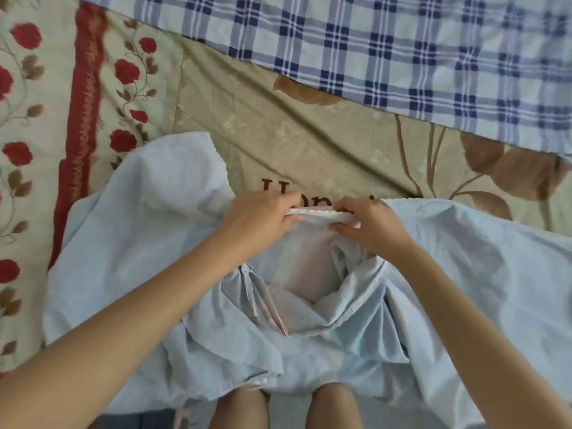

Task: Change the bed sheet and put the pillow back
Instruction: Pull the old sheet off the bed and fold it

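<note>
With the pale blue sheet (pixel 148 243) pinched at its hem by the left hand (pixel 260 224) and right hand (pixel 371 227), it could be dropped if either pinch loosens.

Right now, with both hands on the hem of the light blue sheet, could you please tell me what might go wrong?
The left hand and right hand pinch the hem close together, so the bunched light blue sheet may spread crooked. Much of it drapes down by the legs and could slide off if the grip slips. The plaid cloth lies across the far side and may get in the way.
</note>
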Tool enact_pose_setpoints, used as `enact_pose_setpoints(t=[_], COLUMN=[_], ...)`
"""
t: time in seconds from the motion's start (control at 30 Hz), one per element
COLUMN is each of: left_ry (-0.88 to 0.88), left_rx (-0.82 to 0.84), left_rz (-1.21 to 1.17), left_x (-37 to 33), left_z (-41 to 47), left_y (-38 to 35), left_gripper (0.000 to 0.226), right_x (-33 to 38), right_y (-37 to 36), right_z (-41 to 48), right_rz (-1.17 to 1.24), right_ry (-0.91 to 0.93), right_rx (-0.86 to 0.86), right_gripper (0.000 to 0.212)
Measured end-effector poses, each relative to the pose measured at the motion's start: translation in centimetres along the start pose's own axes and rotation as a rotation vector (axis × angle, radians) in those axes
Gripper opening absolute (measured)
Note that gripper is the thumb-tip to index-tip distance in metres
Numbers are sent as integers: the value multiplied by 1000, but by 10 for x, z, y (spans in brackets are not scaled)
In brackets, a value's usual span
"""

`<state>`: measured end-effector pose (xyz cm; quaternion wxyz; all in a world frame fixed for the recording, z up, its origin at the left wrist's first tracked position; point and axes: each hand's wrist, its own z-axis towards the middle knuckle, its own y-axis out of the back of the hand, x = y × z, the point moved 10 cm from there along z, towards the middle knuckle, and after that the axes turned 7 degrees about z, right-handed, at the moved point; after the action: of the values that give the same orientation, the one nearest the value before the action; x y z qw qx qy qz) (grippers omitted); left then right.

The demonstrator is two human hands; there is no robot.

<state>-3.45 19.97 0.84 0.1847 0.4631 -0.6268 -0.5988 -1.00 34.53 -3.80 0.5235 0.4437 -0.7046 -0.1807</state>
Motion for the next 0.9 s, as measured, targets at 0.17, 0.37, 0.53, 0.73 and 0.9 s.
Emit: enact_pose_setpoints(t=[0.17, 0.37, 0.53, 0.73, 0.9], left_ry=[-145, 98, 193, -138, -77], left_rx=[63, 40, 168, 66, 15], left_rz=[-2, 276, 337, 234, 263], left_x=[-37, -31, -74, -193, -201], left_z=[-32, -58, -66, -45, -32], left_y=[-14, -25, -65, -115, -127], left_gripper=[40, 21, 66, 18, 27], right_x=[-101, -81, -36, -62, -106], right_y=[19, 55, 10, -33, -17], right_z=[-57, -96, -149, -184, -187], right_rz=[-420, -386, -215, -80, -158], right_ry=[-157, -112, -7, -12, 22], right_rx=[-52, -454, -522, -468, -381], right_gripper=[18, 23, 26, 14, 30])
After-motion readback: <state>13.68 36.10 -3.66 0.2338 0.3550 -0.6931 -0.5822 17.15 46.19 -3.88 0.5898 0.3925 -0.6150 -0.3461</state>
